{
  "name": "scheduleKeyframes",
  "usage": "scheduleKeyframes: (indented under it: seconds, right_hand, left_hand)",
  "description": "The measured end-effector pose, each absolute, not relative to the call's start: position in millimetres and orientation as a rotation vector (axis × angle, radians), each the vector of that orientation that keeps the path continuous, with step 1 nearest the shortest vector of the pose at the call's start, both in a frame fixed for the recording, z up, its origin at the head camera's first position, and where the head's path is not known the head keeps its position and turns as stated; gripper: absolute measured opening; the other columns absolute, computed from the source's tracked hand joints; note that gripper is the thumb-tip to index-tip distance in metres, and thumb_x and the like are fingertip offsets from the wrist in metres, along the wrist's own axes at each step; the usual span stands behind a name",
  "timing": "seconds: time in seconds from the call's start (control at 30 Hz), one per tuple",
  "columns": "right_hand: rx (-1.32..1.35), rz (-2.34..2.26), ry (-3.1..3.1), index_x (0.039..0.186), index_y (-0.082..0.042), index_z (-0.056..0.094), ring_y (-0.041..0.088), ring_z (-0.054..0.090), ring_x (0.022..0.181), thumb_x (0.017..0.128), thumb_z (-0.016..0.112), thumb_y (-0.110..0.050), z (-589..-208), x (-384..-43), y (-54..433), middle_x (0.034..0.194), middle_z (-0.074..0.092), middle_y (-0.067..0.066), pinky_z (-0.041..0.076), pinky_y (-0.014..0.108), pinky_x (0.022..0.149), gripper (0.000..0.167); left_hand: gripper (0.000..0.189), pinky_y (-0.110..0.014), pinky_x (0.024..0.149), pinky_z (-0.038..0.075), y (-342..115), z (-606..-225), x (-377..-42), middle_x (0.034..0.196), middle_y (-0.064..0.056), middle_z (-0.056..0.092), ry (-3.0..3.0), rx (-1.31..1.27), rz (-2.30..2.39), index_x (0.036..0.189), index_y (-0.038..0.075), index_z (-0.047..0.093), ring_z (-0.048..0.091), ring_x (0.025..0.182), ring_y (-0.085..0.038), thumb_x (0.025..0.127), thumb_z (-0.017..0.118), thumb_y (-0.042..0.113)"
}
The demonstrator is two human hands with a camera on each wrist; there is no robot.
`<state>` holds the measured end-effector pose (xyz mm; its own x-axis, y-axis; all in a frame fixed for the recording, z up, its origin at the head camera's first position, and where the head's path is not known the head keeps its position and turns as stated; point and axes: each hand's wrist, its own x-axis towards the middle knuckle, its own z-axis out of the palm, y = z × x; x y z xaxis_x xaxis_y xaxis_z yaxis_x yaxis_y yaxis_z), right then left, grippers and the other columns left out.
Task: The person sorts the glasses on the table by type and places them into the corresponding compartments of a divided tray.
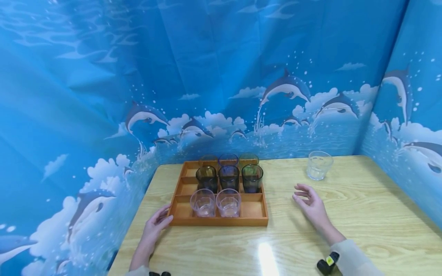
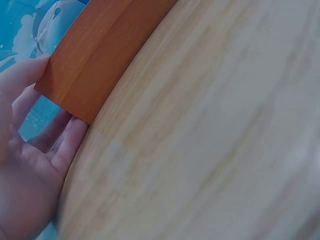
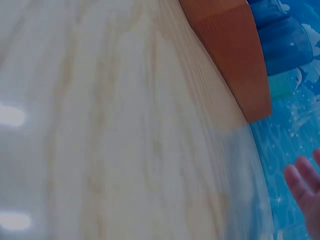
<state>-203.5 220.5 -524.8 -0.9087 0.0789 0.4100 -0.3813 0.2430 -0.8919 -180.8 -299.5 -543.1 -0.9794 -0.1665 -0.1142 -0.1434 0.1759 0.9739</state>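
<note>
A wooden divided tray (image 1: 221, 222) lies on the table, bearing several coloured glasses in its back and middle rows. Two clear glasses, one (image 1: 203, 203) beside the other (image 1: 228, 203), stand in its front row, left of a bare front-right compartment (image 1: 253, 209). My left hand (image 1: 154, 227) holds the tray's front-left corner; in the left wrist view its thumb and fingers lie around that corner. My right hand (image 1: 312, 205) hovers right of the tray, fingers loosely bent and nothing in them. Beyond it, a clear glass (image 1: 319, 165) stands alone at the back right.
The pale wood-grain table (image 1: 297, 245) reaches back to a blue curtain (image 1: 221, 76) printed with dolphins. Another curtain panel (image 1: 414, 122) runs along the right side. Dark-tinted glasses (image 1: 229, 180) rise well above the tray's dividers.
</note>
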Motion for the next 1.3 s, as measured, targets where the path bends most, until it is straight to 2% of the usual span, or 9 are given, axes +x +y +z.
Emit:
scheduleKeyframes:
  seconds: [0.23,0.53,0.6,0.73,0.87,0.97,1.13,1.23,1.3]
  right_hand:
    - [0.197,1.684,-2.146,0.129,0.005,0.042,0.003,0.056,0.096,0.088,0.062,-0.007,-521,-208,234,0.117,0.055,0.002,0.047,0.013,0.075,0.046]
    - [0.052,1.569,-2.218,0.132,0.006,0.038,-0.001,0.053,0.095,0.089,0.063,-0.013,-519,-219,257,0.117,0.050,-0.003,0.045,0.009,0.073,0.053]
    - [0.016,1.542,-2.245,0.133,0.005,0.037,-0.001,0.052,0.095,0.089,0.064,-0.015,-519,-221,263,0.121,0.050,0.006,0.044,0.008,0.073,0.056]
    - [-0.047,1.536,-2.300,0.138,0.005,0.031,0.019,0.052,0.103,0.089,0.063,-0.020,-518,-224,273,0.132,0.041,0.024,0.042,0.005,0.074,0.064]
    - [-0.101,1.559,-2.312,0.141,0.005,0.024,0.041,0.043,0.113,0.089,0.064,-0.021,-518,-228,284,0.138,0.034,0.028,0.040,0.003,0.074,0.071]
    - [-0.149,1.549,-2.310,0.143,0.004,0.019,0.045,0.040,0.116,0.089,0.064,-0.023,-518,-232,292,0.140,0.031,0.028,0.039,0.004,0.074,0.075]
    - [-0.215,1.515,-2.348,0.146,0.000,0.011,0.045,0.035,0.121,0.089,0.062,-0.030,-516,-242,302,0.145,0.025,0.025,0.044,0.031,0.091,0.082]
    - [-0.240,1.528,-2.358,0.147,-0.002,0.007,0.045,0.031,0.125,0.090,0.060,-0.034,-513,-249,307,0.147,0.021,0.023,0.037,0.053,0.096,0.084]
    - [-0.256,1.549,-2.355,0.147,-0.003,0.005,0.046,0.029,0.126,0.090,0.060,-0.036,-512,-254,310,0.149,0.017,0.023,0.034,0.057,0.097,0.086]
  left_hand:
    - [0.058,-0.028,0.080,0.050,-300,-543,-180,0.132,-0.014,0.047,-2.399,0.312,-1.986,0.136,0.014,0.047,0.050,0.109,-0.020,0.084,0.069,0.028]
    - [0.061,-0.031,0.084,0.049,-301,-542,-181,0.136,-0.014,0.043,-2.414,0.316,-2.000,0.136,0.016,0.046,0.044,0.118,-0.029,0.082,0.069,0.032]
    - [0.062,-0.031,0.086,0.048,-301,-541,-181,0.136,-0.014,0.042,-2.417,0.318,-2.003,0.137,0.016,0.045,0.043,0.119,-0.029,0.082,0.070,0.034]
    - [0.062,-0.031,0.085,0.048,-301,-540,-181,0.136,-0.014,0.042,-2.413,0.326,-1.998,0.136,0.016,0.046,0.043,0.119,-0.029,0.082,0.070,0.032]
    - [0.060,-0.030,0.083,0.049,-301,-541,-180,0.135,-0.015,0.043,-2.410,0.313,-1.987,0.136,0.013,0.046,0.044,0.117,-0.030,0.083,0.069,0.028]
    - [0.058,-0.030,0.082,0.049,-301,-541,-180,0.135,-0.015,0.043,-2.416,0.308,-1.983,0.136,0.013,0.046,0.044,0.117,-0.030,0.084,0.068,0.027]
    - [0.057,-0.031,0.084,0.048,-301,-540,-180,0.136,-0.014,0.043,-2.424,0.322,-1.992,0.136,0.016,0.046,0.044,0.118,-0.029,0.085,0.068,0.025]
    - [0.058,-0.033,0.087,0.047,-301,-539,-181,0.136,-0.014,0.043,-2.441,0.334,-1.978,0.137,0.017,0.046,0.043,0.119,-0.029,0.084,0.068,0.027]
    - [0.059,-0.035,0.089,0.046,-300,-538,-181,0.136,-0.014,0.043,-2.450,0.339,-1.969,0.136,0.017,0.046,0.043,0.120,-0.030,0.084,0.069,0.028]
